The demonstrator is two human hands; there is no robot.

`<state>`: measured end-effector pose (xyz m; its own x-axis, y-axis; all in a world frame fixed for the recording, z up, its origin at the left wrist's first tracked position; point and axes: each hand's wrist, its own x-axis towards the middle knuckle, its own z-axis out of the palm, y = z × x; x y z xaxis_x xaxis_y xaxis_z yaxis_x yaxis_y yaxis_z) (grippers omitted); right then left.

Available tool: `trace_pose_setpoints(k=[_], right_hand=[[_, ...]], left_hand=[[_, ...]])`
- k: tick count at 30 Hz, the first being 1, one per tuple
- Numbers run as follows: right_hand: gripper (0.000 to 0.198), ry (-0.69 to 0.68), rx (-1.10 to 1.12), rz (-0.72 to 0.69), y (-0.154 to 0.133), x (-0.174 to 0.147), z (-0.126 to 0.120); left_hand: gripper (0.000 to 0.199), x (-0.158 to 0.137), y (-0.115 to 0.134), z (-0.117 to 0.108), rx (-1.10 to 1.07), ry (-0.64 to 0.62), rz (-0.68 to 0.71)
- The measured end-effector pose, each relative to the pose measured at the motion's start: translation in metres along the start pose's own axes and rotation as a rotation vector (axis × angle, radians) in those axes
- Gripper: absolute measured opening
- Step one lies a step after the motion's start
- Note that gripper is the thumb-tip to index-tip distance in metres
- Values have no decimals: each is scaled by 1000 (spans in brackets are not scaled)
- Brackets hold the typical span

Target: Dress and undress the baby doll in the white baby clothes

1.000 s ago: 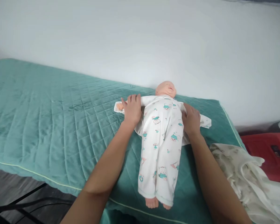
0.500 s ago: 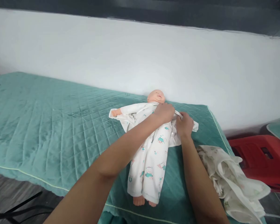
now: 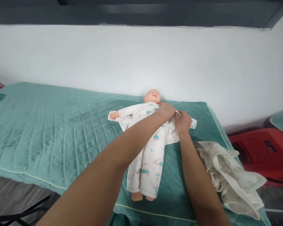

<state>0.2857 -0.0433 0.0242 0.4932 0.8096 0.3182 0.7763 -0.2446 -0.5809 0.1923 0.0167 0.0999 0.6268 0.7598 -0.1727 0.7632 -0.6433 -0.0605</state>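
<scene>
Doll (image 3: 152,150): face-up on green quilt (image 3: 49,131), partly beneath my left forearm (image 3: 122,150).
Left hand (image 3: 168,110): curled at its shoulder; grip I can't tell.
Right hand (image 3: 182,122): closed, pinching white garment (image 3: 172,135) beside it.

Doll (image 3: 153,153) on cover (image 3: 61,128), head end toward wall (image 3: 103,62).
Right of doll: cloth heap (image 3: 230,175), across cover's right edge; beyond, chair (image 3: 256,142).

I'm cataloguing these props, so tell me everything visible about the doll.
The doll has a bald, plastic-looking head, bare feet and white clothing with teal figures. It lies face up on the quilted cover, head toward the wall, one arm outstretched, the other hidden. The left hand is at its chest; the right hand pinches clothing beside it.
</scene>
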Motion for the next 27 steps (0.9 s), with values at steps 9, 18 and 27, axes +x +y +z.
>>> trace_pose_setpoints(k=[9, 18, 27], right_hand=[[36, -10, 16, 16, 3, 1, 4], [33, -38, 18, 85, 3, 4, 4], [35, -8, 80, 155, 13, 6, 2]], left_hand=[[51, 1, -12, 2, 47, -28, 38], [38, 11, 0, 15, 49, 26, 73], [43, -3, -13, -1, 113, 93, 85]])
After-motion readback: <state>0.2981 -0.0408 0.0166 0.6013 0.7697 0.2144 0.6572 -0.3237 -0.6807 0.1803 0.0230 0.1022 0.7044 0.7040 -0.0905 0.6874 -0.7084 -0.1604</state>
